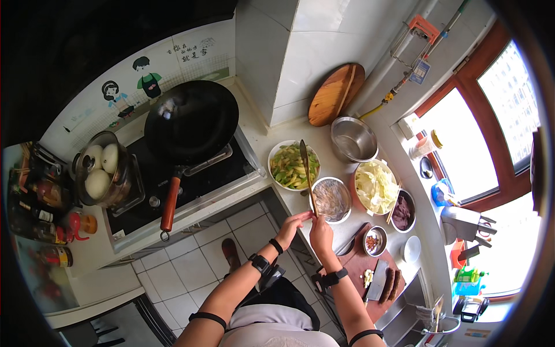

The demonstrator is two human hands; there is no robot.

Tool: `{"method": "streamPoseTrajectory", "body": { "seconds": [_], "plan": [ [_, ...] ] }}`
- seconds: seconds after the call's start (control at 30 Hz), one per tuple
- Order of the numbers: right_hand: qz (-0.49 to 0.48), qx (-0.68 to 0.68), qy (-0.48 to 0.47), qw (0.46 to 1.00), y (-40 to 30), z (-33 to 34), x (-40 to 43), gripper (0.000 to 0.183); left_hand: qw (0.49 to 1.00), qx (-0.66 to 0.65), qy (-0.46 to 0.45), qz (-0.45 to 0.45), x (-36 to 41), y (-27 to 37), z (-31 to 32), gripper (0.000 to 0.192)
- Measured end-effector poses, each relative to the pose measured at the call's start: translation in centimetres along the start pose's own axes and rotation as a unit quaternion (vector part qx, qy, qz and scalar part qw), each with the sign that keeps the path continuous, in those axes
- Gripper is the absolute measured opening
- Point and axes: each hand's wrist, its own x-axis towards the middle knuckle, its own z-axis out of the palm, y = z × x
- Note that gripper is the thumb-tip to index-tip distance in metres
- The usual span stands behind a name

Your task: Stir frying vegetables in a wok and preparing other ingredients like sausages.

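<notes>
My right hand (321, 237) is closed around the lower handle of a long cooking spatula (308, 175), whose dark head points away from me. My left hand (291, 232) meets it from the side, fingertips at the handle's end; whether they grip is hidden. Under the handle stands a white bowl (333, 200) of pale, glossy food that I cannot identify. Beyond it is a white plate (291, 167) of sliced green vegetables. Right of these are a bowl of torn cabbage (375, 186) and a bowl of dark raw meat (404, 211), with chopsticks (393, 203) between them.
On the left, a black wok (190, 123) and a glass-lidded pot (102, 173) sit on the gas stove (151, 182). A cutting board (352, 262) holds a cleaver (378, 275), sausages (391, 284) and a small metal bowl (374, 241). A steel basin (353, 141) stands behind.
</notes>
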Motion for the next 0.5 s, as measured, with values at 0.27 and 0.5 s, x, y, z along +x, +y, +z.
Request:
{"method": "streamPoseTrajectory", "body": {
  "seconds": [0.27, 0.5],
  "plan": [
    [-0.032, 0.029, 0.049, 0.998, -1.0, -0.3, -1.0, 0.017, 0.996, -0.018, -0.072, 0.052, 1.0, -0.4, -0.1, 0.044],
    [-0.030, -0.004, 0.027, 0.999, -1.6, -0.8, 0.1, 0.016, 1.000, -0.011, 0.010, 0.012, 1.8, -1.1, -1.3, 0.043]
  ]
}}
